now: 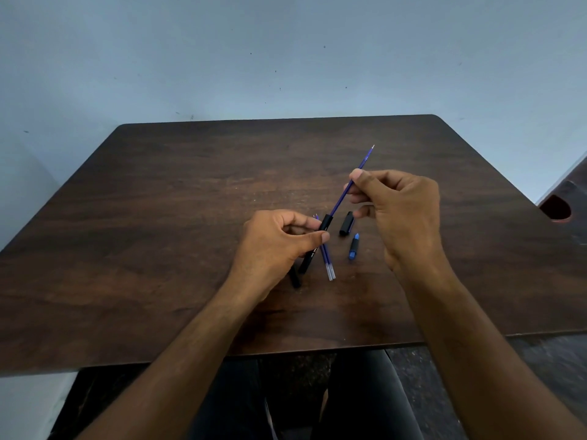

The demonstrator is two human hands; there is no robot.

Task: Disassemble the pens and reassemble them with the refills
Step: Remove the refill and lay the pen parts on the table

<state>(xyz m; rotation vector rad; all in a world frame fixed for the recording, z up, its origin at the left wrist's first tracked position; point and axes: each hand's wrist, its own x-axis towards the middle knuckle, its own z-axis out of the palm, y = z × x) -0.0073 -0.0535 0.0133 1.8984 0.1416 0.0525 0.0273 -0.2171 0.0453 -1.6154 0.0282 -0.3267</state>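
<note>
My left hand (273, 246) grips a black pen barrel (324, 224), tilted above the table. A thin blue refill (341, 198) sticks out of the barrel's upper end, and my right hand (397, 211) pinches it near the middle; its metal tip points up and away. Two more blue refills (328, 268) lie side by side on the wooden table (158, 217) just below the barrel. Another black pen (295, 279) lies partly hidden under my left hand. A black cap (346, 223) and a small blue-and-black pen piece (354, 246) lie between my hands.
The dark wooden table stands against a pale blue wall (286, 58). A dark object with a reddish opening (556, 208) shows at the right edge. My legs in dark trousers (359, 401) are below the near table edge.
</note>
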